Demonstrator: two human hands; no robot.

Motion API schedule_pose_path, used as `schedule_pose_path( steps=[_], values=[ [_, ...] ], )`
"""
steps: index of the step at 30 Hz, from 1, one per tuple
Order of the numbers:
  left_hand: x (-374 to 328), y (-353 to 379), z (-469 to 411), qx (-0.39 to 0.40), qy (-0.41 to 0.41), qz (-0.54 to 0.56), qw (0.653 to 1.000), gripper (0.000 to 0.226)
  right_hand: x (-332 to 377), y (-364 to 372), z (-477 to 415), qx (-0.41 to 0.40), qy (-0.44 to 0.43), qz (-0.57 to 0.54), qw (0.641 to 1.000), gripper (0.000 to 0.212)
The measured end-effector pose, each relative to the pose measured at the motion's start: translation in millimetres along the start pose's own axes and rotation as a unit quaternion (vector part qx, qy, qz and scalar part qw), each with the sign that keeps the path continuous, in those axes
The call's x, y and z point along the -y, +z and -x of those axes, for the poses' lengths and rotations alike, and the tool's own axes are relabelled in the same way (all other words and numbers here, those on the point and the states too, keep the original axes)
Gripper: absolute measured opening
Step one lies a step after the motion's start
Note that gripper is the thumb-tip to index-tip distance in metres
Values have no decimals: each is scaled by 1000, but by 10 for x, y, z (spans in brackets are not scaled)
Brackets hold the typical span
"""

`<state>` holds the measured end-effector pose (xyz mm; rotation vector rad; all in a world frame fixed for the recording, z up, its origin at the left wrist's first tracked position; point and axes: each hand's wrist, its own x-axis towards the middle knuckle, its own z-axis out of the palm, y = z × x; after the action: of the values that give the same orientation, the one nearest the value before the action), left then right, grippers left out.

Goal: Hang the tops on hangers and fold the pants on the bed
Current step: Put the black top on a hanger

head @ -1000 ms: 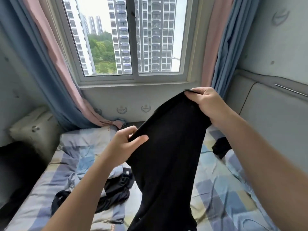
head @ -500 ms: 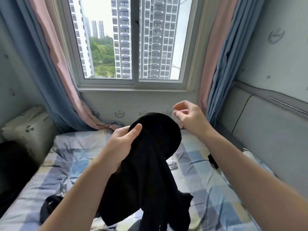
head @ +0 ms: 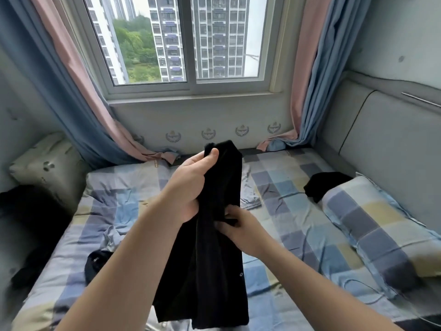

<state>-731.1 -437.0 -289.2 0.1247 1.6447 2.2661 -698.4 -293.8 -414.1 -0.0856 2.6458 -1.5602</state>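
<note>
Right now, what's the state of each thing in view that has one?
Black garment: held up over the bed, hanging, not folded.
Left hand: grips the garment's top end.
Right hand: fingers curled round the garment lower down.
Bed: sheet wrinkled.
Curtains: drawn open.
Window: looks shut.
Dark clothes by the pillow: crumpled, lying loose.

A sliding window (head: 191, 88) stood above the far edge of the bed (head: 293, 199), showing tower blocks (head: 214, 37) and green trees (head: 136, 44). Pink and blue curtains (head: 47, 91) hung at both sides, hems trailing onto the far corners. A checked pillow (head: 372, 225) lay along the right edge against the padded grey headboard (head: 381, 139). A pale pillow (head: 45, 163) sat beside the far left corner.
</note>
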Motion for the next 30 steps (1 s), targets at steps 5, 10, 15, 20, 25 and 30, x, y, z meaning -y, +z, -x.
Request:
schedule_pose_path(
  steps=[5, 10, 15, 20, 25, 30],
  values=[
    [33, -175, -56, -51, -6, 31, 998, 24, -287, 17, -18, -14, 23, -1, 1000, 38],
    [136, -583, -174, -90, -49, 51, 993, 30, -482, -373, -32, -87, 52, -21, 995, 31],
    [381, -788, -210, -84, -74, 12, 994, 18, -501, -644, -57, -125, 91, -84, 984, 36],
    [712, -619, -159, -50, -72, -186, 979, 38, -264, -670, -93, -127, 137, -221, 957, 28],
    [1079, -420, -106, 94, -104, -308, 941, 36, 95, -680, -58, -146, 107, -260, 949, 26],
    [1427, -224, -58, 130, -84, -361, 919, 48, 390, -681, 17, -129, 49, -316, 939, 24]
  ],
)
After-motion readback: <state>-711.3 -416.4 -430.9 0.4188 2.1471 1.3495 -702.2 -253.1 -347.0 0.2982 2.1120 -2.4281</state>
